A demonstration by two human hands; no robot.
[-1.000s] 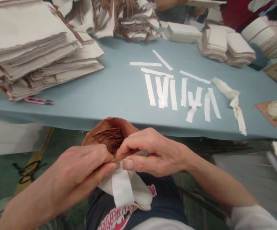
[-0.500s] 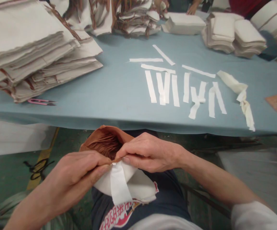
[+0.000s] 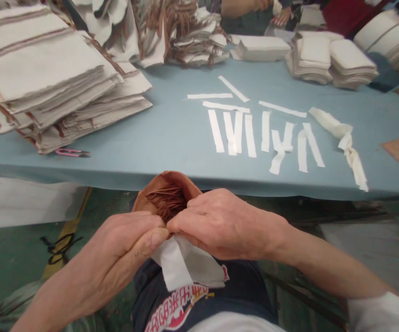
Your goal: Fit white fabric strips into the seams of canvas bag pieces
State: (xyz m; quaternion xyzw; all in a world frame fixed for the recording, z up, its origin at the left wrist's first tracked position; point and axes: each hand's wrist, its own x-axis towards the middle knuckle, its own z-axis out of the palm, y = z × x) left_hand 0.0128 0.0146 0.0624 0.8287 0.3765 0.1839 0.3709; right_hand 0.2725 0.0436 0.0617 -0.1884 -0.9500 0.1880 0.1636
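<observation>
Over my lap I hold a gathered piece of brown and white fabric [image 3: 175, 184] between both hands. My left hand [image 3: 126, 244] pinches its edge from the left, thumb on top. My right hand [image 3: 223, 223] grips the same edge from the right, its fingertips touching those of my left hand. A white strip [image 3: 177, 267] hangs down from just below the pinched fingertips. Brown pleats show inside the fabric's opening, beyond my hands. The exact spot where the strip meets the edge is hidden by my fingers.
The blue table [image 3: 144, 147] bears loose white strips [image 3: 249, 136], a twisted cream cloth [image 3: 344, 138], pink-handled snips [image 3: 71, 152] and a large fabric stack [image 3: 47, 74] at the left. More stacks [image 3: 313, 53] stand at the back, near another person's hand [image 3: 281, 17].
The fabric has turned slightly and its opening sits a little further right. My right hand has closed in more over the edge, and my left thumb now lies on top. The view has shifted slightly.
</observation>
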